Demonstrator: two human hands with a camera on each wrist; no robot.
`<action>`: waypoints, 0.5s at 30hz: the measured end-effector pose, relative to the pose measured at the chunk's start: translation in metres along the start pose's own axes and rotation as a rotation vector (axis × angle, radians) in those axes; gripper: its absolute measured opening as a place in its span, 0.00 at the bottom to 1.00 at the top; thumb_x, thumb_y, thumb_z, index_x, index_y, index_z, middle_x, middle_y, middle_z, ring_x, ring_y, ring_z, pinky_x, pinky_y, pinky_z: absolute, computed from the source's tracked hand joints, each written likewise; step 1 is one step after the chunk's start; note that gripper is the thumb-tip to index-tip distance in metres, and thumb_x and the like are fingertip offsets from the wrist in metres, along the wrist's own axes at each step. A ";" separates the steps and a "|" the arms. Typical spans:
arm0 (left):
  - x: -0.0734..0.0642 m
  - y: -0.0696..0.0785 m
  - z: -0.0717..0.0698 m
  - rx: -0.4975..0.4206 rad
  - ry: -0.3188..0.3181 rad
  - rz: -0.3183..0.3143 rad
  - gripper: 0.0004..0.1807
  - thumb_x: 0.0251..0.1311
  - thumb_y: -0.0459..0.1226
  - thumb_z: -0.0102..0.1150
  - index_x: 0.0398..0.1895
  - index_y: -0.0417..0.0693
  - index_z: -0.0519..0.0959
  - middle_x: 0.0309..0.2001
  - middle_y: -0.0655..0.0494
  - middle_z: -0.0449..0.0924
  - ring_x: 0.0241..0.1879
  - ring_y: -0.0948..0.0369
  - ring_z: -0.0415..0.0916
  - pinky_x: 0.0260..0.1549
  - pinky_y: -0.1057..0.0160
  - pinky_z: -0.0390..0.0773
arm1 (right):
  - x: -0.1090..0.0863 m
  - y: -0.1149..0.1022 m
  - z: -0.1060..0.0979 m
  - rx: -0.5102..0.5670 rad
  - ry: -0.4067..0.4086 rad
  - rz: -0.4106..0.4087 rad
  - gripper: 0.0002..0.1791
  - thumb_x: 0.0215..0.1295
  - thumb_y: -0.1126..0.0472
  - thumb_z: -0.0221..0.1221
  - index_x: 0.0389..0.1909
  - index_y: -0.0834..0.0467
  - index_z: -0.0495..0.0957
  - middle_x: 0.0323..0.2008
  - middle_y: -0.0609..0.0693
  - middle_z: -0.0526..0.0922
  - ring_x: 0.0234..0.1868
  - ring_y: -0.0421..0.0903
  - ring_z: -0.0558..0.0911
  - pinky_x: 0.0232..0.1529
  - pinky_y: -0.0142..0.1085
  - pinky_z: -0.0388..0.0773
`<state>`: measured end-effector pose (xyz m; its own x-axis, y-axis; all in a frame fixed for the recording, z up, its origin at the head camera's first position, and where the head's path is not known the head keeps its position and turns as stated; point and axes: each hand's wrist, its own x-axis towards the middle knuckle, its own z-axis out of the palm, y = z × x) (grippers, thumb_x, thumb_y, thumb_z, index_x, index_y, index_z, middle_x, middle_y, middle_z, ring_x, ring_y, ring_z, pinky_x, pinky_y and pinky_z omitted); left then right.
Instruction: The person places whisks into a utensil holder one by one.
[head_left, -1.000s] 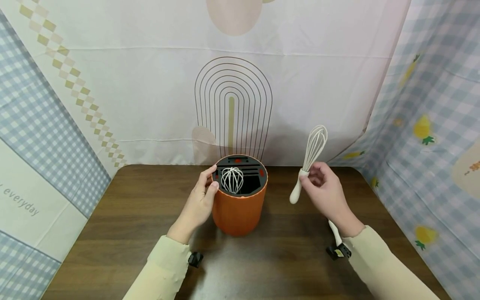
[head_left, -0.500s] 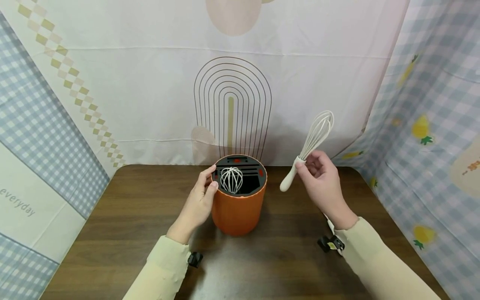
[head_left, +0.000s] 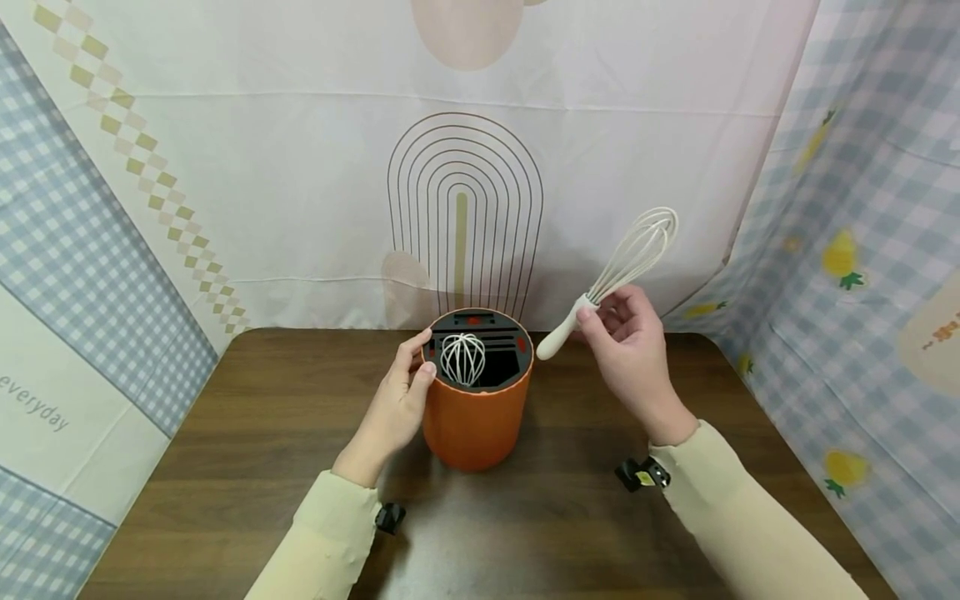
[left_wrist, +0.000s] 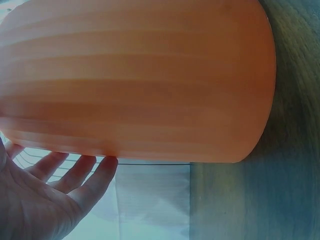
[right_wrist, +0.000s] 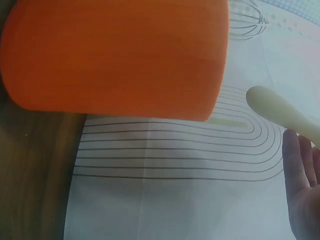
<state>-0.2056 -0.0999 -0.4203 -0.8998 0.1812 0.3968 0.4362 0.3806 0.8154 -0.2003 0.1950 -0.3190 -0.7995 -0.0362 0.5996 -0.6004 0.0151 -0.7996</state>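
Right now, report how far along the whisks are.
Done: one whisk stands in the orange holder. In hand: the right hand grips a second whisk, tilted and outside the holder, which the left hand holds. Left, apparently: putting that second whisk in.

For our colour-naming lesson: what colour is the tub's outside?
The tub is orange outside, seen best in the head view.
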 end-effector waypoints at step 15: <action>0.000 -0.001 0.003 -0.006 0.002 -0.017 0.27 0.74 0.50 0.41 0.74 0.64 0.55 0.62 0.44 0.67 0.59 0.53 0.67 0.57 0.45 0.67 | -0.002 -0.015 0.043 -0.055 -0.081 0.004 0.15 0.62 0.77 0.57 0.48 0.72 0.66 0.39 0.61 0.76 0.37 0.50 0.79 0.37 0.38 0.82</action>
<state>-0.2061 -0.0978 -0.4223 -0.9071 0.1732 0.3836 0.4209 0.3785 0.8244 -0.1889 0.1519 -0.3096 -0.7991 -0.1166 0.5898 -0.5990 0.0699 -0.7977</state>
